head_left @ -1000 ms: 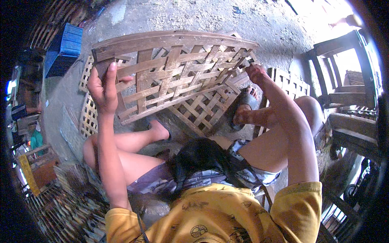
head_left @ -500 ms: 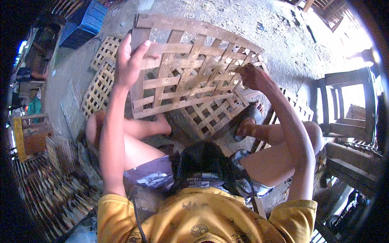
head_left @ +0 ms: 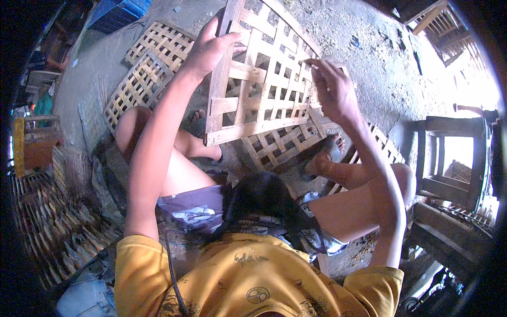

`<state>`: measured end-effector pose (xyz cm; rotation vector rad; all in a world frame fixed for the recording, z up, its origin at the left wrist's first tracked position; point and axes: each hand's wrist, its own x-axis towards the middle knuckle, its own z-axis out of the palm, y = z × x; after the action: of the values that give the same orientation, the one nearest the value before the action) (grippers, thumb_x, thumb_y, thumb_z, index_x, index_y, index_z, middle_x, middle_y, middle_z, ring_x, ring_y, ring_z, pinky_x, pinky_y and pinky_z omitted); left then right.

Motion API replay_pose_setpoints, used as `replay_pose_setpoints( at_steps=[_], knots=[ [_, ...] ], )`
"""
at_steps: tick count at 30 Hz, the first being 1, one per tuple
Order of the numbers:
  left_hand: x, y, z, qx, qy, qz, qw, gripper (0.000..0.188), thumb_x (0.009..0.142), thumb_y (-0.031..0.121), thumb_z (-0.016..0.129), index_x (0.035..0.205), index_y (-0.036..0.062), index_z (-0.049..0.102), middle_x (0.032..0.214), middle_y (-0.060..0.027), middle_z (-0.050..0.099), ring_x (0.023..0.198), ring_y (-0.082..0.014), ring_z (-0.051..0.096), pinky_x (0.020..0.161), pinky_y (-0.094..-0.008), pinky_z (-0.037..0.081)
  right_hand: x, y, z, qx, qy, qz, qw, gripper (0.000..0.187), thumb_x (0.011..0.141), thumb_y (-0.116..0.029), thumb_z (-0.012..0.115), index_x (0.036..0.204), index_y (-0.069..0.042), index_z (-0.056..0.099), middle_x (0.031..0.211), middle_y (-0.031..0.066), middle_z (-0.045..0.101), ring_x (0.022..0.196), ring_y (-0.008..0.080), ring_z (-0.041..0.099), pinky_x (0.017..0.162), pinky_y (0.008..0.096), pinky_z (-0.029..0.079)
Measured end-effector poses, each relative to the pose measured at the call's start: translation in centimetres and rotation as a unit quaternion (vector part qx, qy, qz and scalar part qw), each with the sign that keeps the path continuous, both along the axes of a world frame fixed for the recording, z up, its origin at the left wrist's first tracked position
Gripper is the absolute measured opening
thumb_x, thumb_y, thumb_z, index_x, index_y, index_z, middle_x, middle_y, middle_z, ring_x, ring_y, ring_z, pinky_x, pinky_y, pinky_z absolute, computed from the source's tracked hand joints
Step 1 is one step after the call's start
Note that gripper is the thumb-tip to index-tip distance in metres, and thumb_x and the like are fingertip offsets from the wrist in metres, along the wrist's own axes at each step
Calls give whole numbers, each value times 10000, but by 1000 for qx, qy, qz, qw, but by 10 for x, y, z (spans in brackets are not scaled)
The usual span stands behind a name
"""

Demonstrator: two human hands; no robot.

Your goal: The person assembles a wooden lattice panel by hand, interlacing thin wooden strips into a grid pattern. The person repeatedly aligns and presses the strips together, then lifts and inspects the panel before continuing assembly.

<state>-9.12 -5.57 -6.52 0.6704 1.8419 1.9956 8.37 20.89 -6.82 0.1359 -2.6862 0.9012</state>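
Observation:
A wooden lattice panel of woven flat slats in a frame is held up in front of me, tilted, its left edge raised. My left hand is closed round the frame's upper left side, thumb across the front. At the panel's right end is my right hand, fingers apart and partly bent, with the fingertips next to the edge. Whether they touch it I cannot tell. Another lattice panel lies on the floor beneath, between my feet, partly hidden by the raised one.
More lattice panels lie on the floor at left and by my right knee. A blue crate stands far left. Split sticks are piled at lower left. A dark wooden frame stands at right.
The raised panel has swung and shifted right, turning more edge-on, with my left hand moving right and up along with it. The bent fingers of my right hand have spread.

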Motion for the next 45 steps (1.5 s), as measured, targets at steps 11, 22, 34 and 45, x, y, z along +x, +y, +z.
replay_pose_setpoints(
  at_steps=[11, 22, 34, 45],
  knots=[
    [-6, 7, -4, 3, 3, 25, 1000, 572, 1012, 126, 590, 1553, 55, 417, 1449, -147, 581, 1321, -296, 608, 1024, -446, 587, 20, -61, -47, -34, -53, 169, 984, 275, 1031, -138, 556, 1304, -115, 575, 997, 139, 646, 771, 360, 690, 599, 461, 574],
    [-19, 2, -11, 12, -2, 9, 1000, 572, 1004, 125, 613, 1539, 38, 429, 1438, -162, 593, 1309, -312, 623, 1024, -447, 586, -5, -27, -38, 19, -37, 97, 994, 211, 1019, -157, 607, 1211, -84, 653, 977, 126, 687, 762, 316, 699, 628, 437, 554],
    [-14, 0, -5, -6, 10, 23, 1000, 451, 964, 132, 660, 1384, 13, 548, 1270, -119, 628, 1176, -250, 655, 990, -458, 620, -12, -2, -45, 114, -104, 99, 983, 232, 1015, -159, 619, 1216, -67, 690, 887, 152, 735, 692, 298, 718, 597, 426, 565],
    [-26, -8, -17, -15, 9, 35, 999, 432, 967, 161, 656, 1362, 9, 567, 1285, -122, 620, 1190, -249, 644, 990, -458, 619, 15, -32, -52, 29, -68, 225, 972, 92, 983, -96, 638, 1045, -33, 663, 937, 129, 698, 832, 317, 706, 743, 442, 569]
  ],
)
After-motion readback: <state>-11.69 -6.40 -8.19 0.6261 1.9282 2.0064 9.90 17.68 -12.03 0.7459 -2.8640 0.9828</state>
